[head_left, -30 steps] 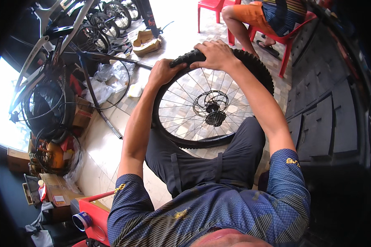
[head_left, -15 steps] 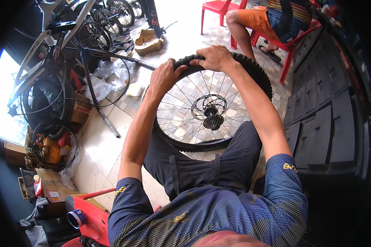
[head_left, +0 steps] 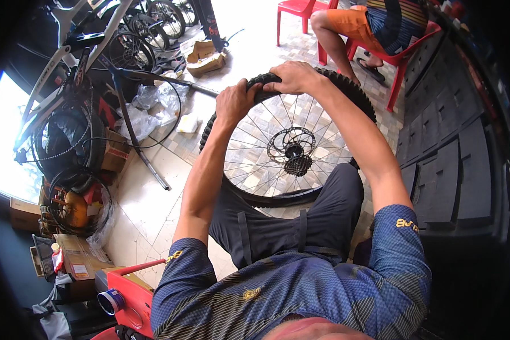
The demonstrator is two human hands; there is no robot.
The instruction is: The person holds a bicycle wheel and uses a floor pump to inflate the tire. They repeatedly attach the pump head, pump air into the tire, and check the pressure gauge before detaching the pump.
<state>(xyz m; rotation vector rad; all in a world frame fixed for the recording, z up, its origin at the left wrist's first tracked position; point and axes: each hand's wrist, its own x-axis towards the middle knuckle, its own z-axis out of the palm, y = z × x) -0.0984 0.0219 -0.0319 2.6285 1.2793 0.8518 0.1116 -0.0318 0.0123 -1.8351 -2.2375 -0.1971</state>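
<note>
A bicycle wheel with thin spokes stands between my legs, a black knobby tire around its rim. At its hub are a brake disc rotor and a black cassette. My left hand is closed over the top left of the tire. Close beside it, my right hand grips the top of the same tire, thumb toward the inner side. The thumbs are near each other. The fingers on the tire's far side are partly hidden.
A bicycle frame, plastic bags and an open cardboard box are at the left. Another person sits on a red chair ahead. Dark drawers line the right; a red plastic chair is behind left.
My view has shifted slightly. My left hand has turned a little on the tire, while both hands keep their hold on it.
</note>
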